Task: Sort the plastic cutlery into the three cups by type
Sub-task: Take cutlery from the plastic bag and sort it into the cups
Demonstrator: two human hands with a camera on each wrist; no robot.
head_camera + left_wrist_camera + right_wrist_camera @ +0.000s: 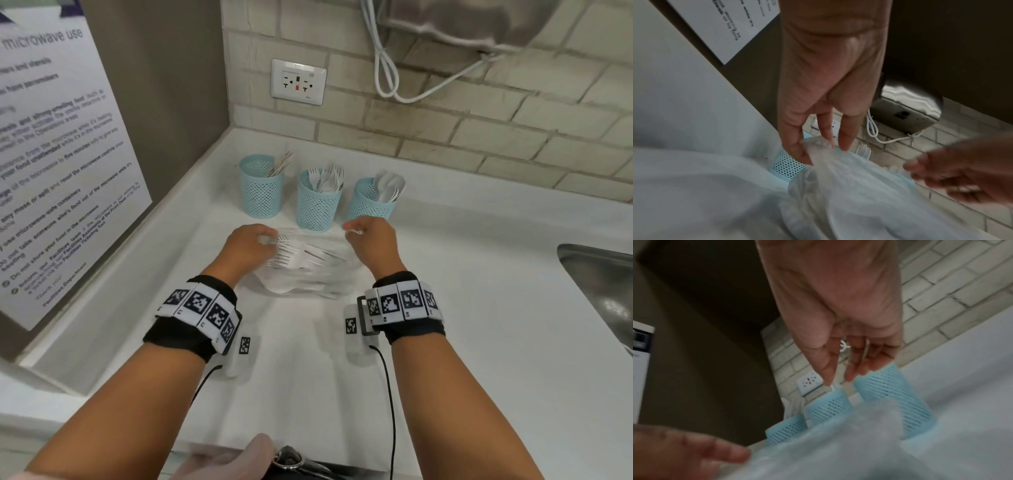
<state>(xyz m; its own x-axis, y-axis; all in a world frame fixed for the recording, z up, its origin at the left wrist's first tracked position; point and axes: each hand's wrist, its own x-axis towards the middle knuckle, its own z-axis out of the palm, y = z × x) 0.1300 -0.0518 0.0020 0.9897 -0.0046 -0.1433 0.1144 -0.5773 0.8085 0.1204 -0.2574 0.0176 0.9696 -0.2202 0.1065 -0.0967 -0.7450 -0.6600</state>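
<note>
Both hands (310, 240) pinch cutlery bag (301, 270) btwn them.

Just beyond the fingers (263, 236): three cups (317, 205) in a row, narrow gaps between, cutlery sticking out the tops. Between both hands: clear bag (305, 263) on the worktop (479, 308). Bare worktop right of the right hand (373, 236); wall with notice (61, 164) close on the left.

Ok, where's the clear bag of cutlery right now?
In the head view the clear bag lies on the white counter, just in front of the three blue mesh cups, between the left hand and right hand.
</note>
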